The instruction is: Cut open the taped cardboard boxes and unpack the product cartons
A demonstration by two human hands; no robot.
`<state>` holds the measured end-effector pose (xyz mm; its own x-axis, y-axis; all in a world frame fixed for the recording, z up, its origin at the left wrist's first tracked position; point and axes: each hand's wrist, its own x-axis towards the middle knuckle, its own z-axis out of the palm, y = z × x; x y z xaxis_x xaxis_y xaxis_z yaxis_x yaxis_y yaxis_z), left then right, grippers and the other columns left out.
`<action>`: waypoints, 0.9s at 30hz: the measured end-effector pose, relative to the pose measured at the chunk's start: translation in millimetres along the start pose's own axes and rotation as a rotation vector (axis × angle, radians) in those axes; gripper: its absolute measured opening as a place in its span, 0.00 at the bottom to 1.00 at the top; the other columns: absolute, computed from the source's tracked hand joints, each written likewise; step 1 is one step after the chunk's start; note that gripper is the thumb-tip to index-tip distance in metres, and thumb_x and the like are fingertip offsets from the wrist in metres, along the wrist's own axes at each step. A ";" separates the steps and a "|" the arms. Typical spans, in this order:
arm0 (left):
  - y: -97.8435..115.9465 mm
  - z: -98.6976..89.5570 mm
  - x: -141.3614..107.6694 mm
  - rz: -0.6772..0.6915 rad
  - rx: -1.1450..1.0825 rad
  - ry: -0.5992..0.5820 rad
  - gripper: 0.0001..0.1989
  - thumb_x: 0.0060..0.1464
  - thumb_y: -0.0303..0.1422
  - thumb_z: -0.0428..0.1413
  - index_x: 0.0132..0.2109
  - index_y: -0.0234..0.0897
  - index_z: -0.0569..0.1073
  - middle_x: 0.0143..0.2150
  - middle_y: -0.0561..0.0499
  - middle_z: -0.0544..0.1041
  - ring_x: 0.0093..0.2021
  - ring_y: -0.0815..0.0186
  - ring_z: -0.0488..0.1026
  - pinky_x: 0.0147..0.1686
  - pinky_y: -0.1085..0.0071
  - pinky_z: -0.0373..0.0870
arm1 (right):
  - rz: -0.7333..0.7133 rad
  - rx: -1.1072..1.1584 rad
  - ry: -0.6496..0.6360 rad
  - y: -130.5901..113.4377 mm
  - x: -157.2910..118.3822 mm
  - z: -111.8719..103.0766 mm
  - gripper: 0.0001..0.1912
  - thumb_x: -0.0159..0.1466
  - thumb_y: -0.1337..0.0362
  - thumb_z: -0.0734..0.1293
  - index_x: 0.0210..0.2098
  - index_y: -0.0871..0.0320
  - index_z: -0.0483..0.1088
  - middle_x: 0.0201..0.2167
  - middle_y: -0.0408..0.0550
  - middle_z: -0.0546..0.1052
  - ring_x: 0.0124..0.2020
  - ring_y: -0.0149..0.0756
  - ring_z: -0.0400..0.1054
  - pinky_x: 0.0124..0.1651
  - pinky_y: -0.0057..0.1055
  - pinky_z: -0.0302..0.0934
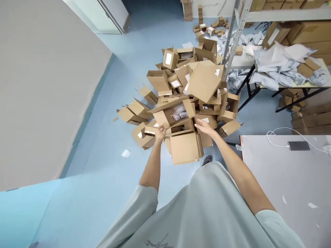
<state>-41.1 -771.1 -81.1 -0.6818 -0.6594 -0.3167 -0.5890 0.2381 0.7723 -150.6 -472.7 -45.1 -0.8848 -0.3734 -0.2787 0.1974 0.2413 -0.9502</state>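
An open cardboard box [161, 118] with raised flaps lies on the pile in front of me, and pale, plastic-wrapped items [180, 113] show inside it. My left hand [160, 133] is closed on the near left corner of this box, fingers pinched at its edge. To the right of the box, my right hand [203, 127] reaches out with its fingers extended, holding nothing; whether the fingertips touch the cardboard I cannot tell. Just below both hands sits another opened carton [184, 148], its broad side facing me.
Several opened cartons [204, 81] are heaped on the blue floor [103, 151]. A metal shelf post [236, 38] stands behind right. Grey bags cover a side table [320, 65]. A phone [299, 146] on a charging cable lies on the white table [279, 175] at my right.
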 end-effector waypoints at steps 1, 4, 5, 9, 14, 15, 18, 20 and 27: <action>0.3 6.0 -4.4 0.010 0.012 0.000 0.23 0.57 0.27 0.62 0.59 0.26 0.78 0.60 0.30 0.84 0.69 0.41 0.78 0.75 0.43 0.69 | 0.018 0.003 0.010 3.4 -11.8 -5.5 0.26 0.59 0.55 0.85 0.53 0.61 0.86 0.62 0.64 0.87 0.67 0.58 0.81 0.78 0.64 0.64; 7.2 28.5 -29.4 0.104 0.021 -0.010 0.24 0.56 0.24 0.60 0.61 0.30 0.78 0.70 0.30 0.77 0.78 0.43 0.67 0.82 0.46 0.58 | 0.065 0.029 0.046 12.6 -57.2 -31.2 0.25 0.59 0.52 0.85 0.51 0.58 0.87 0.62 0.62 0.87 0.67 0.56 0.81 0.79 0.60 0.65; 11.7 39.0 -41.8 0.153 0.014 -0.032 0.25 0.56 0.23 0.60 0.62 0.32 0.78 0.72 0.32 0.75 0.80 0.44 0.65 0.83 0.47 0.57 | 0.073 0.043 0.072 15.3 -74.4 -41.2 0.25 0.59 0.50 0.85 0.50 0.56 0.87 0.61 0.61 0.87 0.65 0.56 0.82 0.78 0.59 0.66; 38.6 99.6 -109.3 0.382 -0.049 -0.282 0.25 0.57 0.22 0.57 0.60 0.38 0.81 0.63 0.39 0.80 0.63 0.52 0.81 0.68 0.52 0.79 | 0.087 0.116 0.241 27.1 -147.5 -78.2 0.29 0.55 0.41 0.84 0.48 0.54 0.86 0.54 0.58 0.90 0.60 0.56 0.85 0.75 0.64 0.68; 81.6 187.5 -212.1 0.679 -0.110 -0.766 0.23 0.60 0.22 0.55 0.58 0.42 0.84 0.55 0.45 0.83 0.43 0.64 0.84 0.51 0.63 0.86 | 0.090 0.260 0.559 45.9 -246.6 -114.6 0.34 0.54 0.35 0.83 0.49 0.52 0.86 0.52 0.56 0.91 0.57 0.56 0.86 0.71 0.62 0.73; 89.6 201.9 -232.0 0.736 -0.118 -0.871 0.23 0.60 0.23 0.55 0.58 0.43 0.84 0.56 0.45 0.83 0.43 0.64 0.85 0.51 0.63 0.87 | 0.083 0.298 0.642 49.7 -268.8 -120.2 0.34 0.54 0.36 0.83 0.50 0.52 0.86 0.52 0.56 0.91 0.56 0.55 0.86 0.71 0.61 0.73; 109.8 236.9 -289.4 0.876 -0.135 -1.176 0.21 0.64 0.27 0.56 0.60 0.43 0.83 0.58 0.43 0.84 0.46 0.62 0.85 0.53 0.61 0.87 | 0.055 0.394 0.929 59.6 -341.5 -129.7 0.34 0.55 0.36 0.83 0.51 0.52 0.86 0.51 0.56 0.91 0.54 0.54 0.86 0.70 0.61 0.74; 121.3 257.6 -328.1 0.936 -0.131 -1.347 0.19 0.65 0.30 0.57 0.59 0.43 0.82 0.58 0.43 0.84 0.47 0.60 0.85 0.55 0.58 0.88 | 0.039 0.438 1.126 65.5 -392.8 -130.7 0.33 0.57 0.36 0.83 0.52 0.51 0.86 0.52 0.56 0.90 0.54 0.54 0.86 0.68 0.59 0.75; 139.1 306.4 -505.3 1.028 -0.045 -1.760 0.21 0.65 0.38 0.61 0.63 0.43 0.79 0.62 0.42 0.81 0.51 0.59 0.86 0.60 0.53 0.88 | 0.002 0.569 1.721 98.2 -565.3 -110.2 0.33 0.57 0.38 0.83 0.53 0.53 0.86 0.54 0.58 0.90 0.54 0.54 0.86 0.68 0.56 0.75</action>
<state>88.6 -186.3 17.6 -0.3019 0.9485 0.0962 0.1995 -0.0358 0.9792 322.5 -139.3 34.6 -0.2119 0.9585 -0.1907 -0.0236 -0.2001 -0.9795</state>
